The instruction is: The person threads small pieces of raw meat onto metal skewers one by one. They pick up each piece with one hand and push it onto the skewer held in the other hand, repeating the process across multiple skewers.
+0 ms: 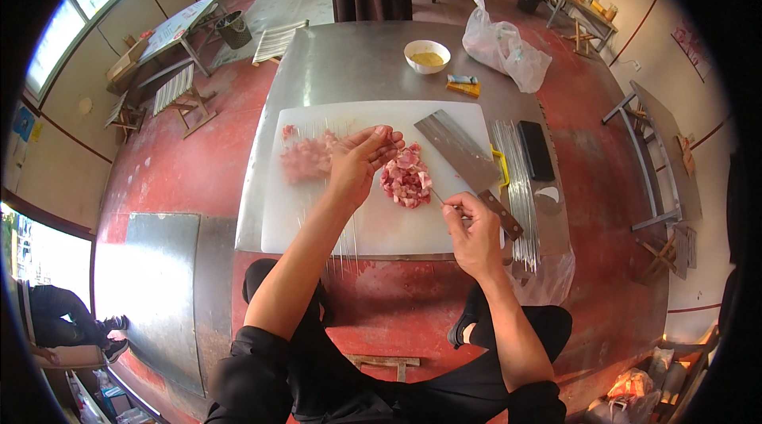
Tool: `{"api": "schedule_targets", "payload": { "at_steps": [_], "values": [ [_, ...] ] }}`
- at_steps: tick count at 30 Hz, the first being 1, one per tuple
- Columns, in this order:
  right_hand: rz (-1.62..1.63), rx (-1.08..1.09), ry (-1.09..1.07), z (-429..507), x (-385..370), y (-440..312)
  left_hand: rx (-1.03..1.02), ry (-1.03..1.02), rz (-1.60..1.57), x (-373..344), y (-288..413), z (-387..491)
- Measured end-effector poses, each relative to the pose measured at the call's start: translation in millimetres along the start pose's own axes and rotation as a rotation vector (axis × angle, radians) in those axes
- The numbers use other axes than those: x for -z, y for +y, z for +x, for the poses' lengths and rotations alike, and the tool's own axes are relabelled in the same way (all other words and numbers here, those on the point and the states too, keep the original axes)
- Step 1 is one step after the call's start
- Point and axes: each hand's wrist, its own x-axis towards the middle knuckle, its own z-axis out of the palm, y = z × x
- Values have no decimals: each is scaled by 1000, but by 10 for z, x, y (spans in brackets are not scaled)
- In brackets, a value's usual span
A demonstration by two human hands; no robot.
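My left hand (360,159) pinches a small piece of raw meat between thumb and fingers, above the white cutting board (381,239). My right hand (473,227) grips the end of a thin metal skewer (437,193), which slants up and left across a pile of cut raw meat (405,183). Pale meat seems to sit along the skewer; its far part is hard to make out against the pile. Left of my left hand, several loaded meat skewers (306,159) lie side by side, partly behind my wrist. A cleaver (458,147) rests on the board's right side, its wooden handle beside my right hand.
A bundle of bare metal skewers (515,192) lies right of the board, next to a black phone-like object (535,150) and a yellow handle (501,167). Beyond stand a white bowl (427,57) of yellowish contents, a small yellow box (463,88) and a plastic bag (506,46). Another person's legs (68,320) show at far left.
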Motion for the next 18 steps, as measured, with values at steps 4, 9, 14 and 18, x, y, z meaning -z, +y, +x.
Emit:
{"api": "schedule_targets", "payload": {
  "at_steps": [4, 9, 14, 18],
  "values": [
    [13, -20, 3, -9, -29, 8, 42, -84, 258, -43, -31, -53],
    [-25, 54, 175, 42, 35, 84, -246, -164, 1003, -7, 90, -80],
    [3, 26, 227, 90, 79, 59, -525, -152, 1283, 34, -3, -24],
    [2, 4, 200, 100, 87, 43, -709, -323, 1437, -144, -191, -65]
  ]
}}
